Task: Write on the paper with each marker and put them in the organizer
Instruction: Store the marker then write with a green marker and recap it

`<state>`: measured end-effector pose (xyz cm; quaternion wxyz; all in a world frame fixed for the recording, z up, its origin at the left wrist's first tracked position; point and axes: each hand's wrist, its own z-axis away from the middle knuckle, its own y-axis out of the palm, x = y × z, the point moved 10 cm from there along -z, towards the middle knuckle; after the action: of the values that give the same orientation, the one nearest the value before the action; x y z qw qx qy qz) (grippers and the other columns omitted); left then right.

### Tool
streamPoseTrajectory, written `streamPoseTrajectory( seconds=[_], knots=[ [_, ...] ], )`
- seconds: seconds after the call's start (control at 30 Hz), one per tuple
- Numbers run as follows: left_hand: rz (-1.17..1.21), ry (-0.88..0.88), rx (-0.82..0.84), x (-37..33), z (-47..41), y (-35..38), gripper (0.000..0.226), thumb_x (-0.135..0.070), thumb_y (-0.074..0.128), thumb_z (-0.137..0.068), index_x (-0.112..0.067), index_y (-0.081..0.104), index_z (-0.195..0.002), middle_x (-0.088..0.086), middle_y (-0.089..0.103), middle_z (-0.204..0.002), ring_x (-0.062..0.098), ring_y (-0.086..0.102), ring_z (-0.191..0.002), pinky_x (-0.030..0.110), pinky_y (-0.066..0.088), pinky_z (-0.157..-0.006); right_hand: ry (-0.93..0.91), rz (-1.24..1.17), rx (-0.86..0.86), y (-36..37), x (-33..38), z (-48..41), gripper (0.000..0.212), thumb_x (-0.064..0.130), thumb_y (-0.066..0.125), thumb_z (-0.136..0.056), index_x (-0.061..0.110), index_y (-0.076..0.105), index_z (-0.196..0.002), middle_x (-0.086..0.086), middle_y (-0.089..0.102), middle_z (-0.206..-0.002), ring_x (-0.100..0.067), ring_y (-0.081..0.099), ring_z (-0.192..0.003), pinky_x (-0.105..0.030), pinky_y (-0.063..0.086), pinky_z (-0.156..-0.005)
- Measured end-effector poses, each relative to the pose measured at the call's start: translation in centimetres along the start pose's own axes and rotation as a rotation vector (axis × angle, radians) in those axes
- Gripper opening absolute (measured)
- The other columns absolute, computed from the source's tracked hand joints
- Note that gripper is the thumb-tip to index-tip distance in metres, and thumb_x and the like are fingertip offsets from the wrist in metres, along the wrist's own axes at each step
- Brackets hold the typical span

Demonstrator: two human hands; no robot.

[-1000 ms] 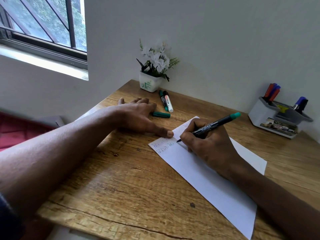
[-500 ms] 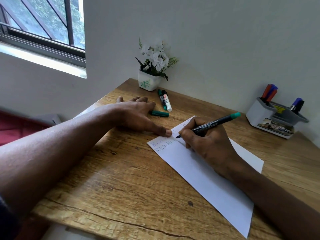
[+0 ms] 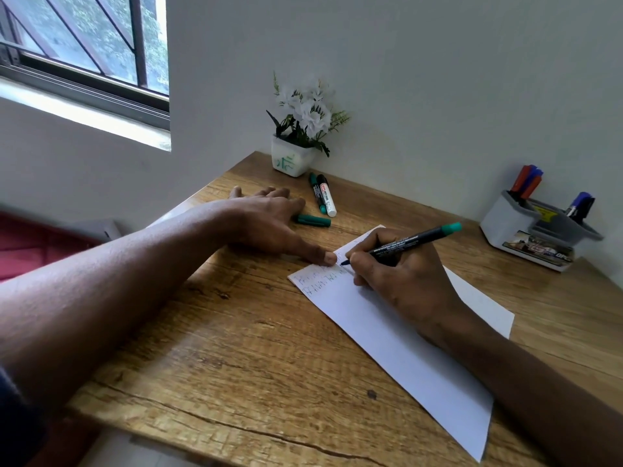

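A white sheet of paper (image 3: pixel 397 338) lies on the wooden desk (image 3: pixel 236 348), with faint handwriting near its upper left corner. My right hand (image 3: pixel 404 278) grips a green marker (image 3: pixel 414 239), its tip touching the paper. My left hand (image 3: pixel 269 224) lies flat on the desk, the thumb pressing the paper's edge. A loose green cap (image 3: pixel 313 220) sits just right of the left hand. Behind it lie two capped markers, one green (image 3: pixel 317 193) and one white (image 3: pixel 327 197). The grey organizer (image 3: pixel 526 230) at the right holds red and blue markers (image 3: pixel 529 180).
A white pot of artificial flowers (image 3: pixel 296 146) stands at the desk's back corner against the wall. A window is up at the left. The desk's front edge runs along the bottom, with a red object (image 3: pixel 33 244) beyond its left side.
The marker tip has shifted slightly up and left along the writing line. The left hand stays in place on the paper's edge.
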<state>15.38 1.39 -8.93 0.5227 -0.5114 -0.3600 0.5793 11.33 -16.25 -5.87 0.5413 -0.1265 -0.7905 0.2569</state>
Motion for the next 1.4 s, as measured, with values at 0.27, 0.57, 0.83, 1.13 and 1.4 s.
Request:
streamPoseTrajectory(
  seconds=[0.27, 0.57, 0.83, 1.13, 1.4],
  knots=[
    [0.195, 0.163, -0.364, 0.0, -1.2, -2.5, 0.064, -0.077, 0.058, -0.086, -0.052, 0.051, -0.144, -0.004, 0.05, -0.157, 0.023, 0.046, -0.143, 0.059, 0.038, -0.116, 0.28, -0.741, -0.032, -0.9, -3.5, -0.8, 0.023, 0.012, 0.059, -0.094, 0.003, 0.074, -0.108, -0.009, 0.072, -0.085, -0.011, 0.06, -0.069, -0.017, 0.042, -0.046],
    [0.309, 0.282, -0.537, -1.1, -0.6, -3.6, 0.015, -0.027, 0.068, -0.099, -0.033, 0.076, -0.11, -0.015, 0.072, -0.11, 0.01, 0.067, -0.1, 0.035, 0.057, -0.087, 0.325, -0.941, -0.048, -1.0, -3.6, -0.8, 0.017, 0.012, 0.059, -0.094, 0.006, 0.072, -0.103, -0.012, 0.074, -0.078, -0.014, 0.065, -0.059, -0.019, 0.049, -0.05],
    [0.757, 0.553, -0.465, -2.3, 1.6, -4.2, 0.02, -0.023, 0.064, -0.094, -0.012, 0.078, -0.104, 0.003, 0.079, -0.091, 0.01, 0.067, -0.076, 0.02, 0.051, -0.066, 0.325, -0.954, -0.04, -1.2, -3.5, -0.5, 0.013, 0.011, 0.064, -0.09, 0.005, 0.074, -0.097, -0.014, 0.075, -0.08, -0.014, 0.065, -0.059, -0.022, 0.049, -0.053],
    [0.751, 0.659, -0.402, -4.3, 2.0, -3.4, 0.016, -0.022, 0.068, -0.096, -0.017, 0.08, -0.105, 0.002, 0.076, -0.089, 0.023, 0.066, -0.078, 0.029, 0.049, -0.067, 0.265, -0.894, 0.034, -0.8, -2.7, -0.6, 0.02, 0.015, 0.071, -0.078, 0.007, 0.071, -0.096, -0.016, 0.075, -0.085, -0.015, 0.065, -0.061, -0.021, 0.05, -0.052],
    [0.937, 0.682, -0.327, -5.0, 2.0, -3.0, 0.02, -0.014, 0.072, -0.093, 0.0, 0.077, -0.106, 0.003, 0.078, -0.089, 0.011, 0.063, -0.071, 0.023, 0.052, -0.062, 0.197, -0.735, -0.137, -2.8, -1.6, -0.4, 0.026, 0.036, 0.074, -0.076, 0.012, 0.067, -0.07, -0.008, 0.062, -0.058, -0.012, 0.043, -0.038, -0.017, 0.031, -0.036]
  ],
)
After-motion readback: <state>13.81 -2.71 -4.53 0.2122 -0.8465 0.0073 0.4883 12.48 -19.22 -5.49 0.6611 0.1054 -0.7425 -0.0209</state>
